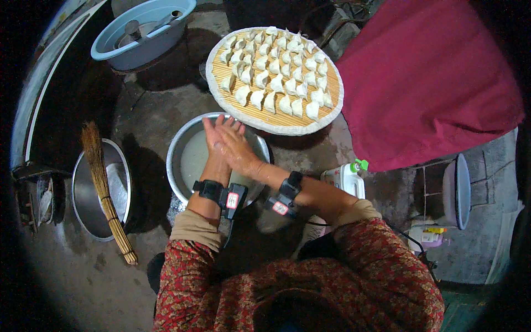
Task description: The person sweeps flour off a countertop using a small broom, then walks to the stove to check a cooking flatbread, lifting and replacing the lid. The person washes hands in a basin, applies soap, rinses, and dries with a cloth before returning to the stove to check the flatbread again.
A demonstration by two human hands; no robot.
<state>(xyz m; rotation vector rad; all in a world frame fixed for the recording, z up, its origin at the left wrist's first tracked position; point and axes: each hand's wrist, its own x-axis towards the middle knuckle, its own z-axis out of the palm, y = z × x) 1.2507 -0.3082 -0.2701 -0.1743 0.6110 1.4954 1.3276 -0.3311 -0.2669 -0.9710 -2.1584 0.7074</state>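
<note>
Both of my hands are wet and pressed against each other above a metal basin [176, 143] of cloudy water. My left hand [214, 143] lies beneath, its palm partly covered. Across it rests my right hand [238, 151], its fingers pointing away from me. Neither holds an object. A black device is strapped to each wrist. Just beyond the basin, a round woven tray [286, 129] with a pale cloth rim carries rows of uncooked dumplings [276, 83]. To the right of my right forearm stands a white pump bottle [352, 182] with a green top.
At left, a straw whisk broom [101, 182] lies across another metal basin [77, 207]. A blue plastic tub [153, 54] stands at the back left. Dark red cloth [427, 83] covers something at right, near a pale blue basin [462, 193] and a pinkish bottle [431, 238].
</note>
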